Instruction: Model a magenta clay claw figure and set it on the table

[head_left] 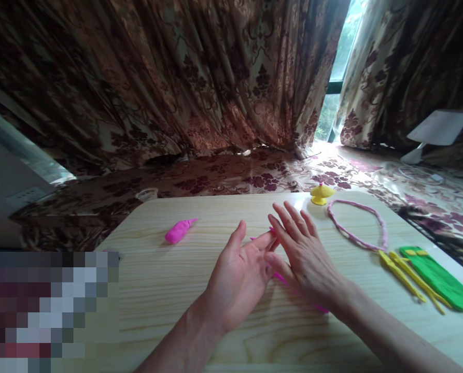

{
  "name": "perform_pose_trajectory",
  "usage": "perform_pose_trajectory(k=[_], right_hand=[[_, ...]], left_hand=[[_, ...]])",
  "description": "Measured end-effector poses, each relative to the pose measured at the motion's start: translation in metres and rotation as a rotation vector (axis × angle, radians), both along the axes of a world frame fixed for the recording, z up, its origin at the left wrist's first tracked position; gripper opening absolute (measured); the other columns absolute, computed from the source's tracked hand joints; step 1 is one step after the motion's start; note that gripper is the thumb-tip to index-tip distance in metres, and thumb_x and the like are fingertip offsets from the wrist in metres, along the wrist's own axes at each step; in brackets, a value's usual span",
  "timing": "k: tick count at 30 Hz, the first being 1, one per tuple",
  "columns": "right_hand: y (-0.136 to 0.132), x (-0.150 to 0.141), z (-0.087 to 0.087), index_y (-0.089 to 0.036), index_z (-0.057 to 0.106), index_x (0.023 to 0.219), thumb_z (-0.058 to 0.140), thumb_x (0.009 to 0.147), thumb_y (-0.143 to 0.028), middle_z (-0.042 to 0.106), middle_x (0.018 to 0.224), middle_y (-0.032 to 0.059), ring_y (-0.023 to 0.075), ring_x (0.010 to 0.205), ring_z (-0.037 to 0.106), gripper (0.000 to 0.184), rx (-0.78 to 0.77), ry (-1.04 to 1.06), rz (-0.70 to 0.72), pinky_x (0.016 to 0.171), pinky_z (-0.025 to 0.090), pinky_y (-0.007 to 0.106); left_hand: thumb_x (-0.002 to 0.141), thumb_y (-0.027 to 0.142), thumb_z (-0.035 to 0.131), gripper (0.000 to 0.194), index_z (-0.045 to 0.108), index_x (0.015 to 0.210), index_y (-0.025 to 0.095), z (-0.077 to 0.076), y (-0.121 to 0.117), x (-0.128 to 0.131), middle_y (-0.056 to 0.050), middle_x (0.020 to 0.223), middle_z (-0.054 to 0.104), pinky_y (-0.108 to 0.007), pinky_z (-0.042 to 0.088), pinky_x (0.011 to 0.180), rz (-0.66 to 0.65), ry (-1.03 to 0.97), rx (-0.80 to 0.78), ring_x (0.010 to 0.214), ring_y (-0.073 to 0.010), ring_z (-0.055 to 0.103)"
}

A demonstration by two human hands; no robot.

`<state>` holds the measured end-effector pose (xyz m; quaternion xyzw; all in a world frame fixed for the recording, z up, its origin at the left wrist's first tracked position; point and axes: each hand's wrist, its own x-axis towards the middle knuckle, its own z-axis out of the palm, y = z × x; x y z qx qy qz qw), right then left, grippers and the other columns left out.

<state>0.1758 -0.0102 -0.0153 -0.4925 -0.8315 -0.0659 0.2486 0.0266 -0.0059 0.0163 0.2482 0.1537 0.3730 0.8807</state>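
Observation:
My left hand (239, 274) is turned palm up, thumb raised and fingers stretched toward the right. Over its fingertips lies my right hand (303, 254), back upward, with its fingers extended and apart. The two hands touch or overlap near the fingers. Beneath and beside them shows a thin strip of magenta modelling clay (281, 280), mostly covered; small magenta bits also peek out near the fingertips. Whether any clay sits between the hands is hidden. To the left, a lump of magenta modelling clay (179, 231) with a drawn-out tip lies on the wooden table (157, 300).
Toward the right lie a pink twisted clay loop (358, 241), yellow clay strips (404, 280) and a green clay slab (441, 280). A yellow clay piece on a foot (322, 194) stands at the far edge. Beyond are patterned curtains (215, 77) and a white lamp (439, 128).

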Motion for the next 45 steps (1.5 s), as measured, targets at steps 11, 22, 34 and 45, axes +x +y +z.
perform_pose_trajectory(k=[11,22,34,45], right_hand=[[0.001,0.001,0.003,-0.021,0.031,0.138,0.041,0.089,-0.043,0.022,0.148,0.0102,0.0263,0.137,0.010,0.055,-0.097,0.133,0.073,0.107,0.018,0.054],[-0.002,0.008,0.007,-0.021,0.033,0.134,0.060,0.079,-0.025,0.041,0.135,0.0104,0.0229,0.124,0.038,0.061,-0.151,0.434,0.160,0.102,0.036,0.040],[0.001,0.005,0.008,-0.020,0.059,0.089,0.057,0.079,-0.015,0.057,0.083,0.0032,0.0156,0.076,0.056,0.011,-0.145,0.660,0.139,0.068,0.049,0.030],[0.000,0.006,0.007,-0.018,0.063,0.091,0.057,0.081,-0.018,0.057,0.085,0.0049,0.0151,0.076,0.056,0.011,-0.131,0.607,0.153,0.067,0.046,0.028]], left_hand=[[0.082,0.026,0.054,0.021,0.066,0.097,0.016,-0.015,0.001,0.004,-0.009,0.111,0.062,-0.028,0.042,0.084,0.190,0.259,0.123,0.104,-0.0207,0.055],[0.078,0.020,0.062,0.014,0.066,0.089,0.014,-0.022,0.008,-0.003,-0.007,0.090,0.068,-0.028,0.049,0.079,0.312,0.312,0.037,0.086,-0.0169,0.063],[0.079,0.022,0.060,0.015,0.065,0.091,0.014,-0.024,0.007,-0.004,-0.006,0.089,0.067,-0.028,0.050,0.082,0.313,0.290,0.046,0.085,-0.0144,0.062],[0.077,0.018,0.063,0.013,0.065,0.090,0.014,-0.025,0.008,-0.004,-0.003,0.081,0.067,-0.026,0.050,0.080,0.324,0.309,0.034,0.078,-0.0114,0.062]])
